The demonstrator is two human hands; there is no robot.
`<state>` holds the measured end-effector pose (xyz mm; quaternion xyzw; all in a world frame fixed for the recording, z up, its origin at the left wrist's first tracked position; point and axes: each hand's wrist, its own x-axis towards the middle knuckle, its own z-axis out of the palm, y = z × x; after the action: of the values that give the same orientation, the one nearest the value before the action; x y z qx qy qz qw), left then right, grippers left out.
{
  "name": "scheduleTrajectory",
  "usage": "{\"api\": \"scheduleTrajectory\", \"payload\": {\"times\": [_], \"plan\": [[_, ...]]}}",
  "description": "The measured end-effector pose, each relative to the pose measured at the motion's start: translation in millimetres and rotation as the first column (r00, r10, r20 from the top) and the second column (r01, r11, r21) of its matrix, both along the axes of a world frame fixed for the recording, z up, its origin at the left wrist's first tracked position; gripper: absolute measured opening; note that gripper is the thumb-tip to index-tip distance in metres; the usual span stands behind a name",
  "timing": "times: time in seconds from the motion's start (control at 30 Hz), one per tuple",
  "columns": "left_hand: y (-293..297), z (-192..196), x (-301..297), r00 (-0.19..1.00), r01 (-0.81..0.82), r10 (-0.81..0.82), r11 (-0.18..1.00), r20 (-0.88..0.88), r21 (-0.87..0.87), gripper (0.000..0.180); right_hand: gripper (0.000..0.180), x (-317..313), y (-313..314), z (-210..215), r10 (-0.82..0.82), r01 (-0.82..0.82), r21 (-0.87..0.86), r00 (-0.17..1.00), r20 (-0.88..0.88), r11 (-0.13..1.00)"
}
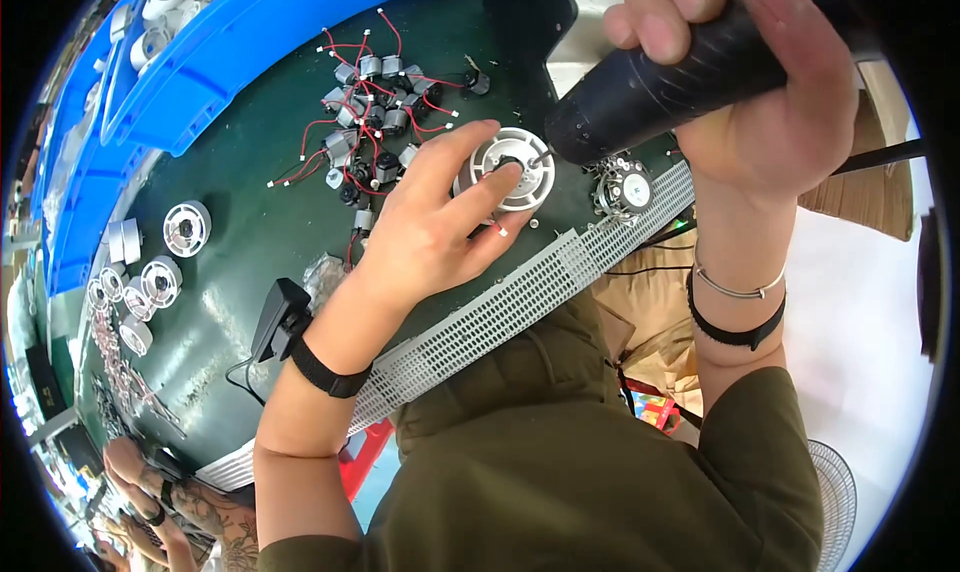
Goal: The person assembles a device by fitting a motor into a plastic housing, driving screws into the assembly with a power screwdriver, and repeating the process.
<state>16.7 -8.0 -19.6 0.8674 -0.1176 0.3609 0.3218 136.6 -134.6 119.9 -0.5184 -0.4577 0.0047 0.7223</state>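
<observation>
My left hand (430, 217) grips a white round spoked plastic housing (537, 194) on the dark green bench, with a fingertip pressed near its centre. A small white connector shows under the fingers. My right hand (785, 127) is wrapped around a black electric screwdriver (635, 102), tilted down to the left. Its thin bit meets the housing's right side; the exact contact point is too small to make out. Beyond my left hand lies a pile of small motors (375, 102) with red wires and white connectors. Beside the screwdriver's nose, small screws surround a round silver disc (630, 192).
Blue bins (250, 57) with white parts line the far left. Several white housings (186, 229) stand on the left of the bench. A black device (280, 317) sits by my left wrist. A perforated strip (540, 287) edges the bench. Another person's arm (205, 502) shows lower left.
</observation>
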Motion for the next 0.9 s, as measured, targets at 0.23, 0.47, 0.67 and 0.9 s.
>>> {"api": "scheduleTrajectory", "payload": {"times": [0.23,0.47,0.67,0.9], "plan": [[0,-1,-2,1.000,-0.012,0.012,1.000,-0.003,-0.011,0.035,0.049,-8,14,1,0.070,-0.071,-0.031,0.998,-0.006,0.997],[0,-2,-1,1.000,-0.014,0.014,1.000,0.010,-0.002,0.035,0.049,-9,17,-2,0.108,-0.109,-0.052,0.994,-0.028,0.993],[0,-3,0,1.000,-0.017,0.017,1.000,0.009,-0.016,0.034,0.050,1,6,-5,0.134,-0.138,-0.075,0.989,-0.058,0.988],[1,-4,1,1.000,-0.008,0.008,1.000,0.007,-0.025,0.034,0.050,8,7,-11,0.161,-0.170,-0.090,0.982,-0.094,0.981]]}}
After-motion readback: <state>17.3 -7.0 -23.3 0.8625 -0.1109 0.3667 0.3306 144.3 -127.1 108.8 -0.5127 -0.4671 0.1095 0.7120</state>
